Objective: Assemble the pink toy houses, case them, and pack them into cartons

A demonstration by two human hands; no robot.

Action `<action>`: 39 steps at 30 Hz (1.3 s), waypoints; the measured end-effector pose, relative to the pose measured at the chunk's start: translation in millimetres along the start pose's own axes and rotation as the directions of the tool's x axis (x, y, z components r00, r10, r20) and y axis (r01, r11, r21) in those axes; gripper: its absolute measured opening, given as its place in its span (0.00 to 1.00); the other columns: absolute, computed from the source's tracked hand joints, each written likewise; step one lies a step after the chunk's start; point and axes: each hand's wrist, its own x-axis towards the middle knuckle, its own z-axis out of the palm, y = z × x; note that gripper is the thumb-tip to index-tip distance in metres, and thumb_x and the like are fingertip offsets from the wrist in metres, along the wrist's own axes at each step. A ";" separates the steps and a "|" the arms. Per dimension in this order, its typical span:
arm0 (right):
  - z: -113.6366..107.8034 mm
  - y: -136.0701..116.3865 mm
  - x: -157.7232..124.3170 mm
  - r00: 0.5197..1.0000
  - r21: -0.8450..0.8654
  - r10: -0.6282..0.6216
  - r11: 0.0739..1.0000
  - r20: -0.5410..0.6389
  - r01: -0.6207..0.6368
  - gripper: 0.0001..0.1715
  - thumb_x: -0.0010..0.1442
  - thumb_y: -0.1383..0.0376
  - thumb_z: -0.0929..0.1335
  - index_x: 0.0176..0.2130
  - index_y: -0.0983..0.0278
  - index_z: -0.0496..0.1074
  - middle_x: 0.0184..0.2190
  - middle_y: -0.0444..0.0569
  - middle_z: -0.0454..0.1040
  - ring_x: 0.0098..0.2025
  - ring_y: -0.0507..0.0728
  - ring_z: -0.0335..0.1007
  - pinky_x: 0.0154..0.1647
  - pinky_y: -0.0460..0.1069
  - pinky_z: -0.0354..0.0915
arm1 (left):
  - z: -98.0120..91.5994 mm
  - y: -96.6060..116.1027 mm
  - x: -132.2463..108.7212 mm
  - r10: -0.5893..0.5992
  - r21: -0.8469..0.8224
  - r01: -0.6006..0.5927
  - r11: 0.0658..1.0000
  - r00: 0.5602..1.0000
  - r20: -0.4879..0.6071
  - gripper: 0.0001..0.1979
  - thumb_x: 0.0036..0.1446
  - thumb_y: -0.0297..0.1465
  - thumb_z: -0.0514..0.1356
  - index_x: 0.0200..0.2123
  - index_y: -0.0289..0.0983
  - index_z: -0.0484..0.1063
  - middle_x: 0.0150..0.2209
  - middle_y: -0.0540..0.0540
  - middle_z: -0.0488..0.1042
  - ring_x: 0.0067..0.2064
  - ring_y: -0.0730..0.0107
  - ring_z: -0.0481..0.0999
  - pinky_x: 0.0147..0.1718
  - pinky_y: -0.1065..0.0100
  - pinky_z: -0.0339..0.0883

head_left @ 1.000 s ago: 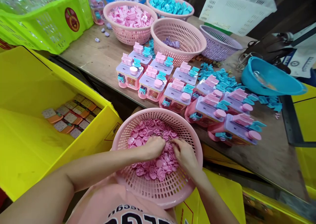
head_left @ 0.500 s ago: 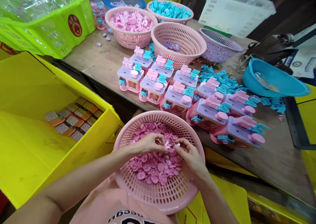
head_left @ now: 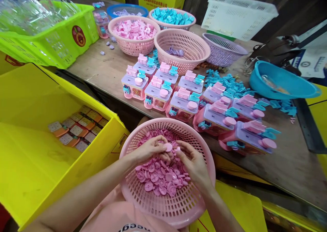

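Note:
Over a pink plastic basket (head_left: 163, 210) in my lap, both hands are close together. My left hand (head_left: 154, 149) is closed, pinching a round pink disc (head_left: 168, 147) between thumb and fingers. A small light-pink piece (head_left: 178, 150) sits between the thumb and fingertips of my right hand (head_left: 192, 160); its exact shape is too small to tell. Beneath the hands lies a heap of round pink discs (head_left: 163, 182), some showing a ribbed underside. Beyond the basket, toy machines (head_left: 182, 104) with pink bodies and lilac tops stand in rows at the table edge.
On the table (head_left: 89, 68) are baskets with pink parts (head_left: 135, 31) and turquoise parts (head_left: 172, 16), a blue basin (head_left: 283, 82) and loose turquoise pieces (head_left: 227, 83). A green crate (head_left: 56, 51) with clear packaging is at left. An open yellow box (head_left: 25, 123) holds packed items.
A flat round disc now shows in my left fingers. The hands remain close together above the heap, and the view has tilted slightly.

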 end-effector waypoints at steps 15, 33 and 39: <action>13.0 -5.8 10.2 0.995 0.067 -0.093 0.993 -0.028 0.095 0.15 0.54 0.58 0.68 0.41 0.61 0.75 0.36 0.48 0.72 0.40 0.55 0.69 0.38 0.48 0.68 | 11.8 -4.4 5.7 0.355 0.496 -0.315 0.809 0.935 0.015 0.14 0.53 0.32 0.59 0.44 0.35 0.74 0.42 0.43 0.69 0.45 0.66 0.68 0.42 0.68 0.65; 14.8 -17.2 1.2 0.958 -0.195 -0.280 0.945 -0.069 0.262 0.07 0.56 0.60 0.67 0.35 0.61 0.72 0.31 0.46 0.71 0.35 0.54 0.68 0.36 0.49 0.64 | 4.8 6.2 -7.9 0.379 0.470 -0.303 0.829 0.922 -0.074 0.20 0.49 0.42 0.63 0.42 0.35 0.76 0.38 0.44 0.73 0.39 0.66 0.71 0.38 0.67 0.64; 7.7 -29.7 -5.1 0.957 -0.182 -0.290 0.942 -0.012 0.283 0.06 0.57 0.61 0.67 0.34 0.61 0.70 0.30 0.45 0.70 0.33 0.54 0.67 0.32 0.47 0.63 | 7.7 13.3 -13.7 0.460 0.556 -0.384 0.737 0.888 0.003 0.20 0.52 0.43 0.61 0.43 0.36 0.76 0.34 0.46 0.71 0.36 0.69 0.70 0.36 0.70 0.62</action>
